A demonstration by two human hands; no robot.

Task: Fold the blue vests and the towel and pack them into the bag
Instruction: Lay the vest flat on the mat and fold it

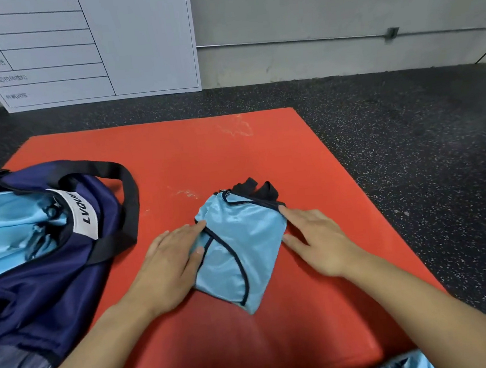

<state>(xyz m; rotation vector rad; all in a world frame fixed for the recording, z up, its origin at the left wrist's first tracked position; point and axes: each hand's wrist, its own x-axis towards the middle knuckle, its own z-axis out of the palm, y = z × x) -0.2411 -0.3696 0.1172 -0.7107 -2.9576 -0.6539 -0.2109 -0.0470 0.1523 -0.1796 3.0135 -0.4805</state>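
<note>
The left hand (170, 262) lies flat on the left edge of a folded light blue vest of shiny fabric with dark navy trim (239, 244). Its fingers are straight and spread, with the fingertips on the cloth and the palm on the mat. The right hand (317, 242) rests at the right edge of the same vest, also with straight fingers; the index fingertip touches the upper right corner of the cloth and the thumb touches the right side lower down. Neither hand is curled around the fabric, both only press or touch it. The hands are apart, with the vest between them.

The folded vest lies near the middle of a large red padded mat (190, 153), a little tilted, with its dark straps bunched at the far end. The mat has some pale scuff marks on its surface.

At the left side of the mat lies a dark navy fabric bag with black carrying straps and a white label (66, 280). Its mouth is open, and light blue shiny cloth (9, 226) is seen inside it. I cannot tell how many pieces are in there.

At the bottom edge, close to the right forearm, one more piece of light blue fabric (405, 367) is partly visible.

The mat lies on a dark speckled rubber floor (410, 136). Behind it a white board with a printed table of lines (86, 44) leans against a grey wall (307, 12).
</note>
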